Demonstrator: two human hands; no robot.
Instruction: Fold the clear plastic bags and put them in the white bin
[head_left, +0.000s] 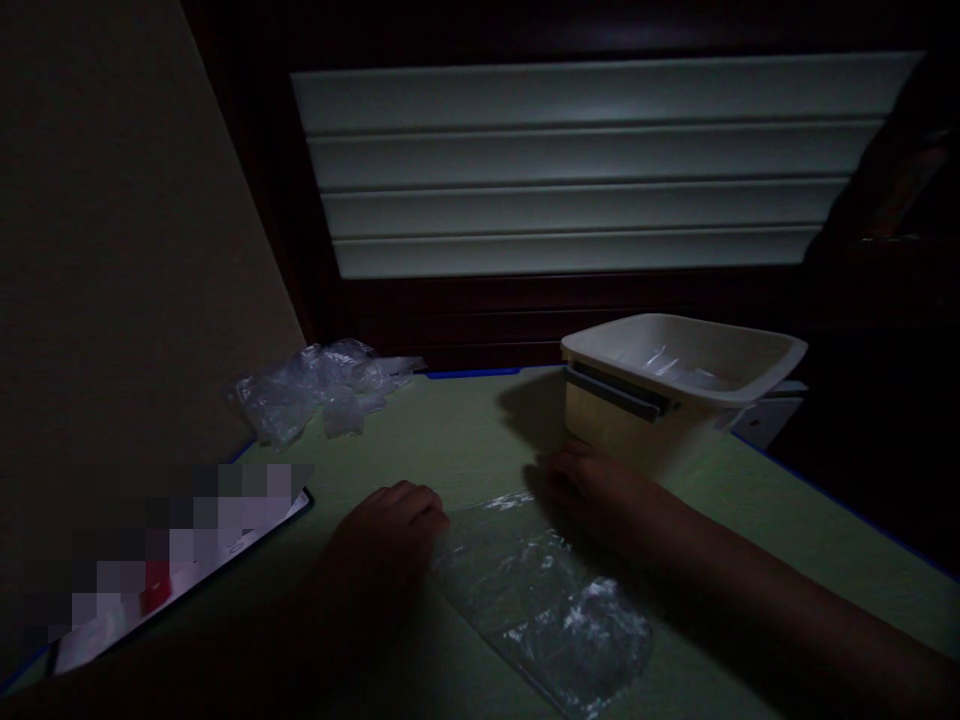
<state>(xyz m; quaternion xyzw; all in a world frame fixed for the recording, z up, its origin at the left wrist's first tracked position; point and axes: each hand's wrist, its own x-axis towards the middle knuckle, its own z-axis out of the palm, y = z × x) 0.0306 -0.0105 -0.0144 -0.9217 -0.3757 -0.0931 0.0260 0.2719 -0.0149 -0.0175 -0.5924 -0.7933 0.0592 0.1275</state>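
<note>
A clear plastic bag lies flat and wrinkled on the green table top, catching bright glints. My left hand is closed at the bag's upper left corner, fingers curled over its edge. At the upper right corner, my right hand is curled down against the bag, its fingertips in deep shadow. Just behind the right hand stands a cream plastic bin with a grey handle; some clear plastic shows inside it.
A heap of crumpled clear bags lies at the table's back left. A lit tablet-like screen, partly pixelated, is at the left edge. The green table meets a dark wooden panel with pale slats. The scene is dim.
</note>
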